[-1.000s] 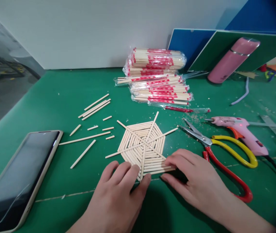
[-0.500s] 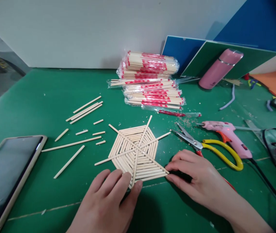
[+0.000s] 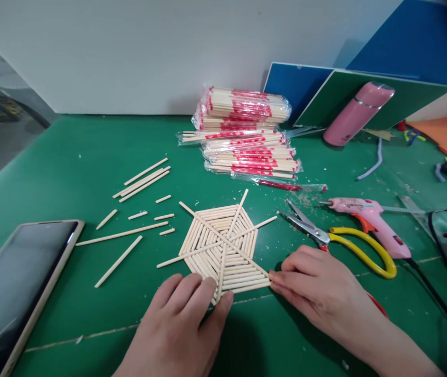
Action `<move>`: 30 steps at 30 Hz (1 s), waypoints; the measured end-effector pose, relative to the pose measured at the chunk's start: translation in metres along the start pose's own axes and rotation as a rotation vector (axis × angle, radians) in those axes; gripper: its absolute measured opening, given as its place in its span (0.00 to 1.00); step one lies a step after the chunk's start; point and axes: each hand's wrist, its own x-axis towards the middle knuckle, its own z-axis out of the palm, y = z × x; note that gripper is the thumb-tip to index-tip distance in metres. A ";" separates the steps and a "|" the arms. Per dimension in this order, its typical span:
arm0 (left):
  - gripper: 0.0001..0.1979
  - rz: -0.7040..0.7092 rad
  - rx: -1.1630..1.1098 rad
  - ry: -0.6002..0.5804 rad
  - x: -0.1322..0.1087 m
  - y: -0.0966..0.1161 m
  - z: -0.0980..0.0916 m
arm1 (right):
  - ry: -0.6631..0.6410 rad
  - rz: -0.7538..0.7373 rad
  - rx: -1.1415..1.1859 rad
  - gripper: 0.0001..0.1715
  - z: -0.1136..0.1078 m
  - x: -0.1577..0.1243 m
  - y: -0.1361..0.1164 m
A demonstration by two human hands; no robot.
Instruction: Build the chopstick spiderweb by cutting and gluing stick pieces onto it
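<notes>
A flat hexagonal stick web (image 3: pixel 223 243) lies on the green table (image 3: pixel 70 152), just in front of the person. The left hand (image 3: pixel 180 324) rests palm down with its fingers (image 3: pixel 202 290) spread loose on the web's near edge, gripping nothing. The right hand (image 3: pixel 317 288) has its curled fingers (image 3: pixel 276 276) drawn together at the near right corner, touching the stick ends there. I cannot tell whether they pinch or only press.

The piece looks very light and stiff along each stick, but likely weak at its joints, and the long spoke ends would snap or pry loose easily. It seems safest to hold it by the solid outer bands, supported flat from both sides. Scissors (image 3: pixel 337 241) lie just beside the right hand.
</notes>
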 end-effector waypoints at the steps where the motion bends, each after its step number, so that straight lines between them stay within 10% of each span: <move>1: 0.14 -0.005 0.000 -0.001 0.000 0.000 0.000 | -0.002 -0.004 -0.005 0.10 0.000 0.000 0.000; 30: 0.13 0.024 0.141 -0.025 -0.004 0.012 -0.002 | 0.044 -0.093 0.032 0.09 0.007 -0.005 0.006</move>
